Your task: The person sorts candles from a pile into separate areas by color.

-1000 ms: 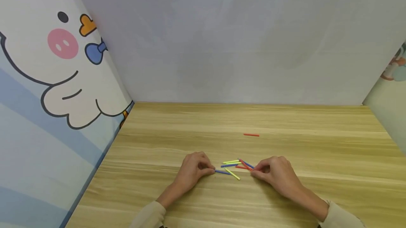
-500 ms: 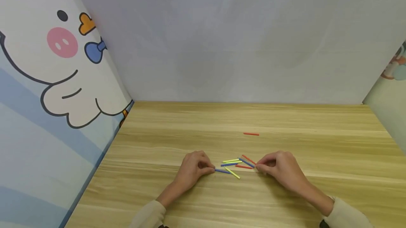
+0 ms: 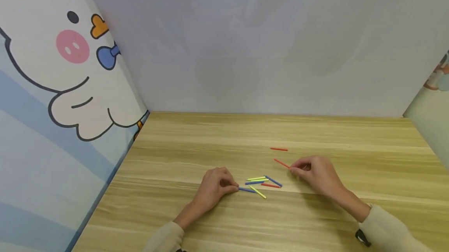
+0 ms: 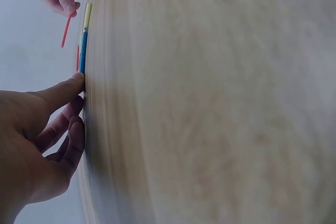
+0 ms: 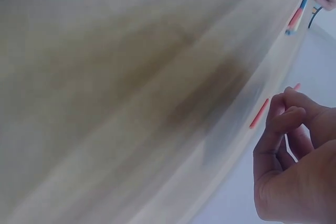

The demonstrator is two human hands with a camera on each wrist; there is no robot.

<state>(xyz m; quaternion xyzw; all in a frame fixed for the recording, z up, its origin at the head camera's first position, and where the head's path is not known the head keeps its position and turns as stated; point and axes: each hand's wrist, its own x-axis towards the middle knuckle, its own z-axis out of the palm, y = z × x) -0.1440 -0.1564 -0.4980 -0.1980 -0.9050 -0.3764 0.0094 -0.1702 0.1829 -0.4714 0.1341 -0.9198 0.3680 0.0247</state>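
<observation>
My right hand (image 3: 317,176) pinches a thin red stick (image 3: 281,163) by one end, away from the pile; the left wrist view shows this stick raised above the table surface. My left hand (image 3: 215,185) rests on the table, thumb and forefinger pinching the outer end of a blue stick (image 3: 247,190). The other end of that blue stick meets a slanting yellow stick (image 3: 258,192). Beside them lie two more yellow sticks (image 3: 257,178), a blue stick (image 3: 255,182), a slanted blue stick (image 3: 273,181) and a red stick (image 3: 271,185), close together and partly overlapping.
A single red stick (image 3: 278,149) lies farther back on the wooden table (image 3: 196,139). A pale wall (image 3: 263,49) rises behind the table, and a panel with a cartoon bird (image 3: 70,69) borders its left side.
My right hand has drawn a red stick out of the pile, lifting it back and to the right. The left hand has stayed in place on its blue stick.
</observation>
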